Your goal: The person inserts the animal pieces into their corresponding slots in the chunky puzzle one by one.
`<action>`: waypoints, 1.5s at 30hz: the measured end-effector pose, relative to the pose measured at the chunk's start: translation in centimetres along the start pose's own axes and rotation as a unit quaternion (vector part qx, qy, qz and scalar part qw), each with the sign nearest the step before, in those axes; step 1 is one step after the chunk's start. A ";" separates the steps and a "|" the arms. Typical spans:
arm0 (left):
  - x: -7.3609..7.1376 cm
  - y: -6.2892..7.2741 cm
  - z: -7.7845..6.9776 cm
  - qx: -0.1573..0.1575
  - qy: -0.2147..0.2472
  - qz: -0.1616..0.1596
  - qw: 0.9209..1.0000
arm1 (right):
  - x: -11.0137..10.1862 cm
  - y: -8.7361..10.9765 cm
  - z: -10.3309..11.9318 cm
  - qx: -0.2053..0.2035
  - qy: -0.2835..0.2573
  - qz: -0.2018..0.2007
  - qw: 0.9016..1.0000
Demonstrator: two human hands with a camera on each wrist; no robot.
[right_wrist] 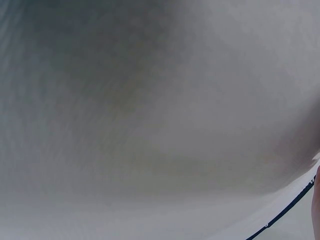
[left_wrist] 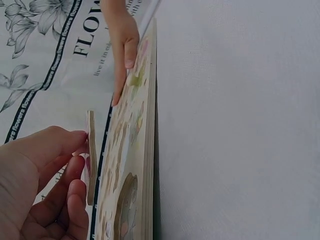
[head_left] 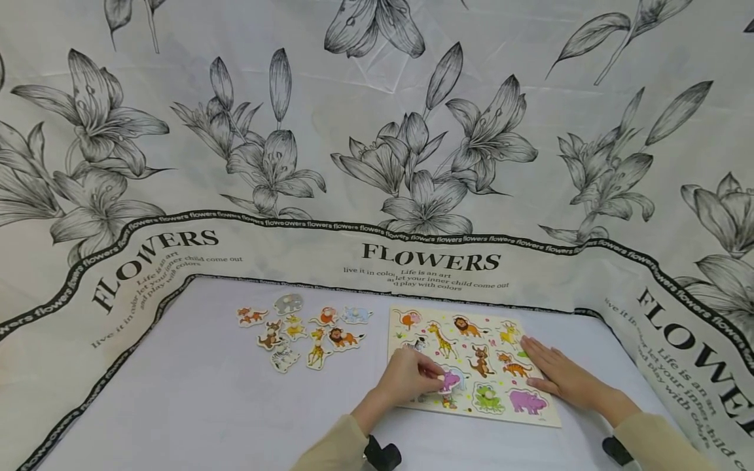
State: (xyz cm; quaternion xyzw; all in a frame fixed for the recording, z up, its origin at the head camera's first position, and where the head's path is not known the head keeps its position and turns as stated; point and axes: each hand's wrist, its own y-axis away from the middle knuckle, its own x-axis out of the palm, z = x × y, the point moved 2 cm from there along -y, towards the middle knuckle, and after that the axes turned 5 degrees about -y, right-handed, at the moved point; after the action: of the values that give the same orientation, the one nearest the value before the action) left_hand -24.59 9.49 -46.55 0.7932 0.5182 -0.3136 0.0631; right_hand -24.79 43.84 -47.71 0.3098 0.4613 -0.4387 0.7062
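Observation:
My left hand [head_left: 409, 377] pinches a purple hippo puzzle piece [head_left: 450, 381] between thumb and fingertips, above the lower left part of the animal puzzle board [head_left: 551, 413]. The left wrist view shows that piece [left_wrist: 91, 165] nearly edge-on, upright and apart from the board [left_wrist: 149, 130]. Across the board's right edge rests my right hand [head_left: 562, 374], its fingers extended. A purple hippo [head_left: 528, 402], a green frog [head_left: 487, 397] and a tiger [head_left: 514, 366] show on the board near the hands. The right wrist view is mostly blurred, with a sliver of skin at its edge.
Left of the board, loose animal pieces lie in a cluster on the white tabletop [head_left: 194, 392], among them a zebra [head_left: 285, 358], a lion [head_left: 345, 338] and a grey elephant [head_left: 288, 303]. A flower-printed cloth [head_left: 306, 252] stands behind and along both sides.

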 end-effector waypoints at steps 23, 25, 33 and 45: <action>3.2 -2.0 -2.4 0.005 -0.018 0.049 0.999 | 0.3 0.1 -0.4 -0.001 0.008 0.006 1.000; 3.4 -2.1 -2.7 0.008 -0.018 0.051 0.999 | 0.3 0.1 -0.4 -0.001 0.007 0.005 1.000; 4.3 -2.6 -3.5 0.011 -0.019 0.063 0.998 | 0.2 0.0 -0.3 0.000 0.002 0.002 1.000; 5.6 -3.4 -4.7 0.004 -0.051 0.062 0.997 | 0.2 0.1 -0.4 0.007 0.002 0.006 1.000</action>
State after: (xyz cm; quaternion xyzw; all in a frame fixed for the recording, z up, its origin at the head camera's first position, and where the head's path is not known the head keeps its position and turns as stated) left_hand -24.03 17.44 -45.24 0.8068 0.4633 -0.3512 0.1056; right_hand -24.83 44.11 -48.03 0.3183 0.4581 -0.4368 0.7057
